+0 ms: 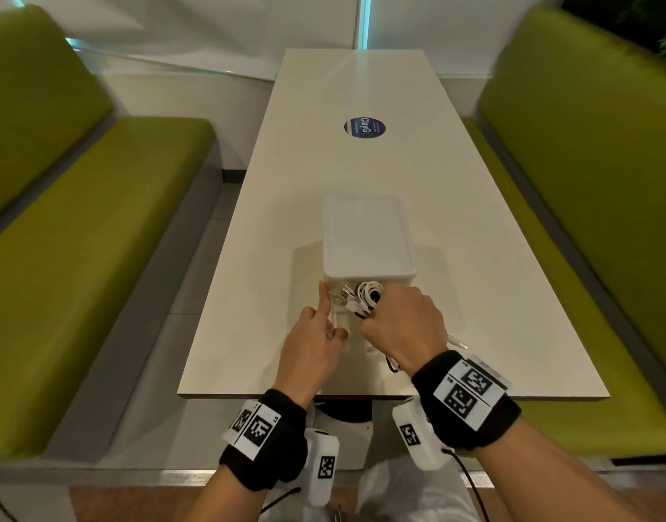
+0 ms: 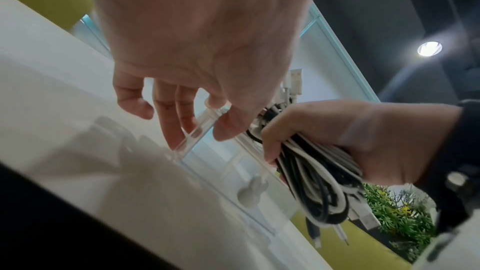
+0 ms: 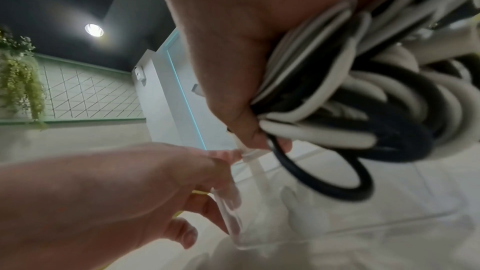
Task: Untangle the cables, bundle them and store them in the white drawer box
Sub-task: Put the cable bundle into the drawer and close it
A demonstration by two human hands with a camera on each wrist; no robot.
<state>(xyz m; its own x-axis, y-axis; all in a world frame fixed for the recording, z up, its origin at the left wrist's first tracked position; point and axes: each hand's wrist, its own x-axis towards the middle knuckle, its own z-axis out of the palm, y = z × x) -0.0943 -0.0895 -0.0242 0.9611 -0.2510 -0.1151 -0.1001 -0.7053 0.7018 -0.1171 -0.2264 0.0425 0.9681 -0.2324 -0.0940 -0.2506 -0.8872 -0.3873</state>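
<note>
The white drawer box (image 1: 367, 239) stands in the middle of the table (image 1: 474, 276), its clear drawer (image 2: 197, 130) pulled out toward me. My left hand (image 1: 329, 318) pinches the drawer's left wall between thumb and fingers (image 2: 176, 128), its index finger stretched along that wall. My right hand (image 1: 403, 322) grips a coiled bundle of black and white cables (image 1: 365, 295) just over the open drawer. The bundle (image 2: 319, 182) hangs below the fist with plug ends dangling. Seen from the right wrist, the cables (image 3: 363, 100) fill the palm, above the drawer wall (image 3: 233, 223).
A loose plug end (image 1: 460, 342) lies on the table by my right wrist. A round dark sticker (image 1: 364, 128) sits farther back. Green benches (image 1: 79, 239) flank the table on both sides. The drawer front carries a small white knob (image 2: 71, 192).
</note>
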